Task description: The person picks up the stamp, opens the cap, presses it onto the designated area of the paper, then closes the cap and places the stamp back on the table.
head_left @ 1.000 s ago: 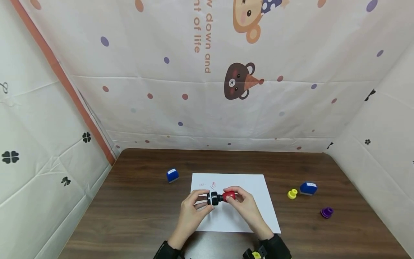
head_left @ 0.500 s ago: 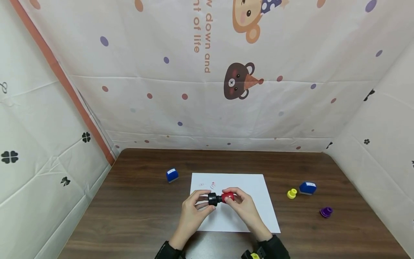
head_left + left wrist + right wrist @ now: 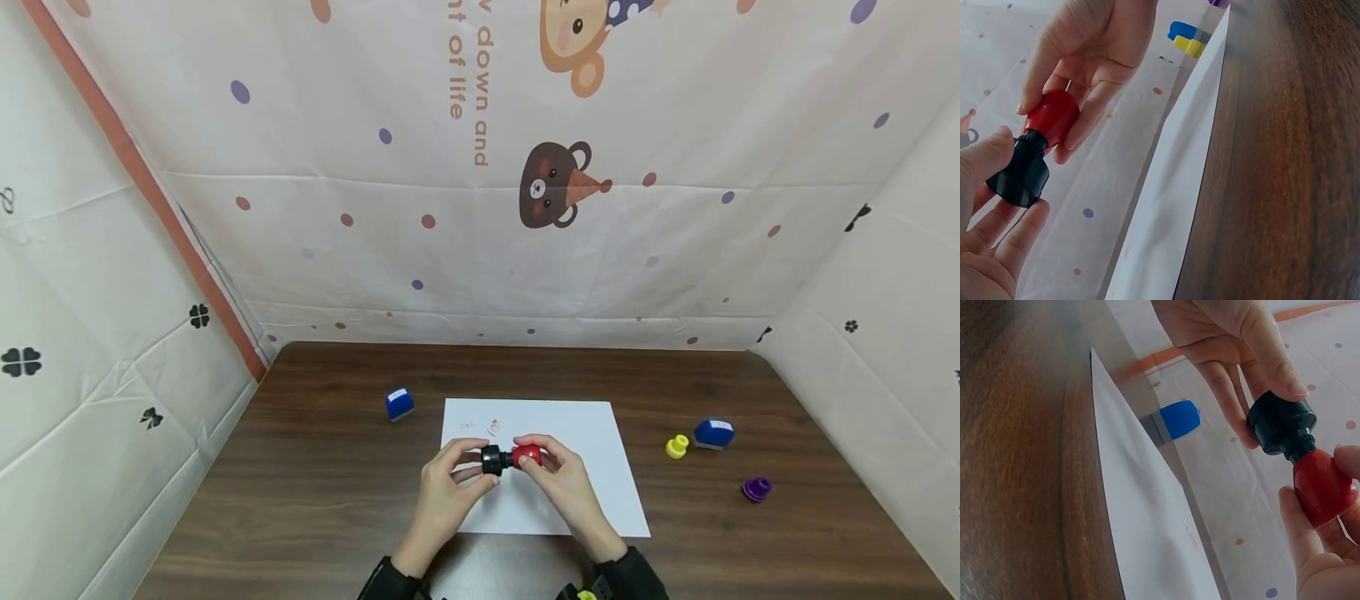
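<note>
W/ red-and-black piece (image 3: 507, 460) above paper (image 3: 555, 512), approx. midway btwn surface's (image 3: 315, 467) L & R edges, L grip (image 3: 442, 490) pinching black end (image 3: 491, 460), R grip (image 3: 564, 479) red end (image 3: 527, 455), each closed to its width, it's best to align both ends.

stamp-like piece (image 3: 1299, 445) | glossy red rounded handle (image 3: 1319, 490), broad black end (image 3: 1280, 424) (joined by a narrow black neck (image 3: 1301, 447)) | roughly level, black end leftward | held raised over white sheet (image 3: 577, 500)

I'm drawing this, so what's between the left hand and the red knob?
The black part, which the left hand holds. Both wrist views show its narrow neck joined to the red knob.
</note>
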A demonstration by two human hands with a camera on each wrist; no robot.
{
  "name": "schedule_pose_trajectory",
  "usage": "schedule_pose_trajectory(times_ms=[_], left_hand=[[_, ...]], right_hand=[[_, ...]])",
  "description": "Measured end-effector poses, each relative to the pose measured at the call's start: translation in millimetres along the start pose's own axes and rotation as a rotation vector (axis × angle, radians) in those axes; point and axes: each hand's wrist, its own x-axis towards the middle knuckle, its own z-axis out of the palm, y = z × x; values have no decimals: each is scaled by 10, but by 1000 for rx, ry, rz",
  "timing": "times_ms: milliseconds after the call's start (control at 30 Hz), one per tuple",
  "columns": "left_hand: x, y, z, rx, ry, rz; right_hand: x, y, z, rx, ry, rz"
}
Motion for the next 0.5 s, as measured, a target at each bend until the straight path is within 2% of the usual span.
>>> schedule_pose_trajectory(times_ms=[200,500], left_hand=[[4,0,5,8,9,34],[-2,3,8,19,26,47]], right_hand=[[-15,-15,3,-10,-2,-9],[-33,-35,27,-8,-12,-34]])
